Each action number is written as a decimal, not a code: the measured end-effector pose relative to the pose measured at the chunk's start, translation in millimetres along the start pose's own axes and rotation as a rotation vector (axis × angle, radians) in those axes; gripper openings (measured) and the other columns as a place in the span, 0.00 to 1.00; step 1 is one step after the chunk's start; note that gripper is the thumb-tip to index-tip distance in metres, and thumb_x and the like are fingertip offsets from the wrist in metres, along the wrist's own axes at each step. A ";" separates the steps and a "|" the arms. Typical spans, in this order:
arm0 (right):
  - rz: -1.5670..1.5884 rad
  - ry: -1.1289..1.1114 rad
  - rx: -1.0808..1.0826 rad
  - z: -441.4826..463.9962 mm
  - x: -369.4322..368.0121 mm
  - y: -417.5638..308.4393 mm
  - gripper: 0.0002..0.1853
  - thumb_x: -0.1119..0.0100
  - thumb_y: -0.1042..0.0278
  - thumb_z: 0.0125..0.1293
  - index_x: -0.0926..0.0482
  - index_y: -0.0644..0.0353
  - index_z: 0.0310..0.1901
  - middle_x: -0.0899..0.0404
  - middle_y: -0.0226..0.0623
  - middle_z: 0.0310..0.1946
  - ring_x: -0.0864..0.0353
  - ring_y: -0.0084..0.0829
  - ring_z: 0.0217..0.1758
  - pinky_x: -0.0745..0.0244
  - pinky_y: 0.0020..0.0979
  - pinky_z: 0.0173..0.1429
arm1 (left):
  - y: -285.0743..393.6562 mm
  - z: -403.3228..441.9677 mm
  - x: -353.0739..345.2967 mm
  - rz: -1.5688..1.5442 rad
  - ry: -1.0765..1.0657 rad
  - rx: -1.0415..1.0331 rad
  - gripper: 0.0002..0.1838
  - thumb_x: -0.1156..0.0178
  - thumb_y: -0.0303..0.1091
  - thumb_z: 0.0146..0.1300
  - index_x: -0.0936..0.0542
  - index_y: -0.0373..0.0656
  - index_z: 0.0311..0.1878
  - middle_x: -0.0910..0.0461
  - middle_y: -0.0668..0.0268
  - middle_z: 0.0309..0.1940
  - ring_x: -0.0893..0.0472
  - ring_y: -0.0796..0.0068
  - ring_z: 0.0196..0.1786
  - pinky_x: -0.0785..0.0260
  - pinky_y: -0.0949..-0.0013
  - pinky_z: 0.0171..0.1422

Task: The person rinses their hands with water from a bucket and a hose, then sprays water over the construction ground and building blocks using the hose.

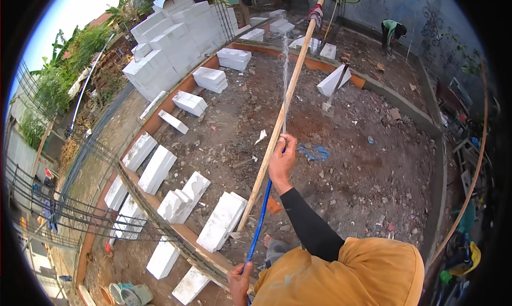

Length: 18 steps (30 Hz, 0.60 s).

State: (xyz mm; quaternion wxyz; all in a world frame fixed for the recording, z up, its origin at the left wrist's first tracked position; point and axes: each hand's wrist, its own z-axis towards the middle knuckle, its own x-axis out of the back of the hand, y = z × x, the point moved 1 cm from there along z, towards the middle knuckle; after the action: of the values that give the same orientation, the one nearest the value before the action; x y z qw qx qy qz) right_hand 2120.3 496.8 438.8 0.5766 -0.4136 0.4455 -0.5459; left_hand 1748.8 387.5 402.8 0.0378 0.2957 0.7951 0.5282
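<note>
My right hand point(282, 159), at the end of a black sleeve, is closed around the upper end of a blue hose point(260, 220). A stream of water point(286, 76) shoots up and away from the fingers. Lower down, at the bottom of the view, my left hand point(239, 280) grips the same hose. Just beside the right hand a long wooden pole point(295, 76) slants across the view, with a reddish cloth point(315, 16) tied near its upper part. Part of my foot point(268, 241) shows on the dirt below.
Several white blocks point(223, 220) lie along the left border, before a tall block stack point(178, 36). Steel rebar point(58, 199) juts in at left. A shovel point(330, 103) stands in the rubble, and a person point(393, 34) bends over at the back right. Buckets point(130, 294) sit bottom left.
</note>
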 end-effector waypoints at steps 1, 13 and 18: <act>0.011 -0.005 0.020 -2.2 -3.0 1.1 0.07 0.51 0.69 0.76 0.26 0.59 0.50 0.28 0.32 0.30 0.29 0.25 0.30 0.33 0.32 0.35 | 0.0 0.2 0.7 0.003 -0.005 0.002 0.18 0.32 0.42 0.66 0.16 0.34 0.30 0.31 0.81 0.20 0.37 0.90 0.25 0.49 0.76 0.27; 0.016 0.005 0.003 -35.4 -43.9 25.5 0.07 0.51 0.69 0.76 0.26 0.59 0.51 0.23 0.40 0.30 0.25 0.32 0.27 0.32 0.36 0.34 | -36.1 35.3 30.3 0.244 -0.088 0.043 0.27 0.41 0.55 0.69 0.15 0.35 0.45 0.21 0.60 0.22 0.25 0.66 0.27 0.33 0.60 0.35; -0.025 -0.036 -0.066 -49.6 -58.9 36.1 0.09 0.53 0.66 0.77 0.27 0.57 0.52 0.21 0.45 0.30 0.20 0.45 0.29 0.31 0.44 0.34 | -19.2 33.7 29.1 0.225 -0.026 0.011 0.28 0.42 0.57 0.70 0.17 0.36 0.40 0.26 0.66 0.22 0.30 0.72 0.29 0.36 0.60 0.35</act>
State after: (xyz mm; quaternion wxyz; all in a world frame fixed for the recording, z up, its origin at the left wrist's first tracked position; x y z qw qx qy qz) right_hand 2081.4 558.3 394.8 0.5637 -0.4475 0.4475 -0.5308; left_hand 1729.2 424.7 378.8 -0.0131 0.3902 0.7591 0.5210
